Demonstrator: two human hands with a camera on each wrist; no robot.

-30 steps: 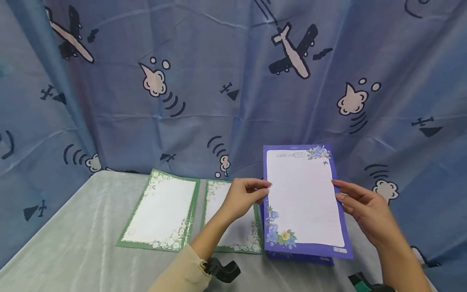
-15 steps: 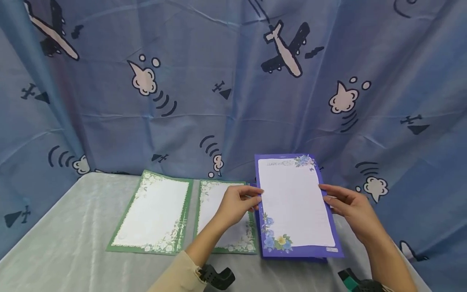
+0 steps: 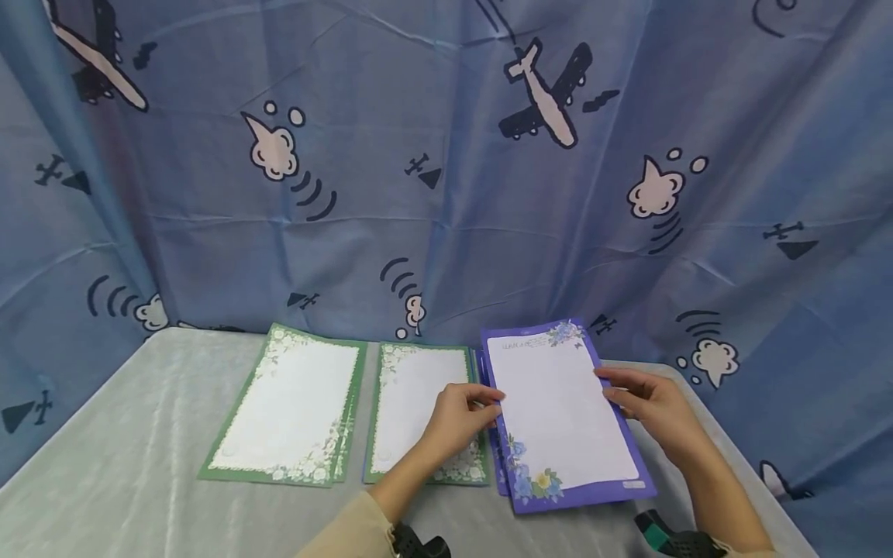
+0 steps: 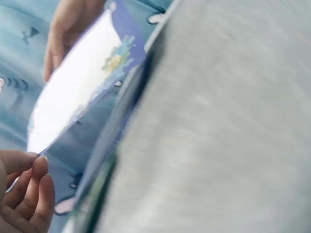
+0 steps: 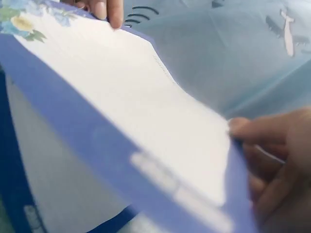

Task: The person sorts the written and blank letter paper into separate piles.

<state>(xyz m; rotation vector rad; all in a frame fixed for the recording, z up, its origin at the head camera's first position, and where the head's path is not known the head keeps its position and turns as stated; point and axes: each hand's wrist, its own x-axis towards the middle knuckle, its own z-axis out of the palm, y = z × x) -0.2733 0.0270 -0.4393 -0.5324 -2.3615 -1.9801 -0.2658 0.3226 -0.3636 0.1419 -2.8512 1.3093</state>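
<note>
Purple-bordered sheet (image 5: 121, 97) seen edge-on from its near corner. Right hand (image 5: 277, 165) pinches the sheet's right edge, thumb on top. Fingertips of the left hand (image 5: 104, 8) grip its far edge, beside the printed flowers (image 5: 19, 19). Blue patterned cloth (image 5: 233, 48) hangs behind the sheet.

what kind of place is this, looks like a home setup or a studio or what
Probably a makeshift recording corner, not a lived-in room: a blue airplane-print cloth backdrop walls off a table under a pale grey cover, where stacks of bordered letter paper lie.
</note>
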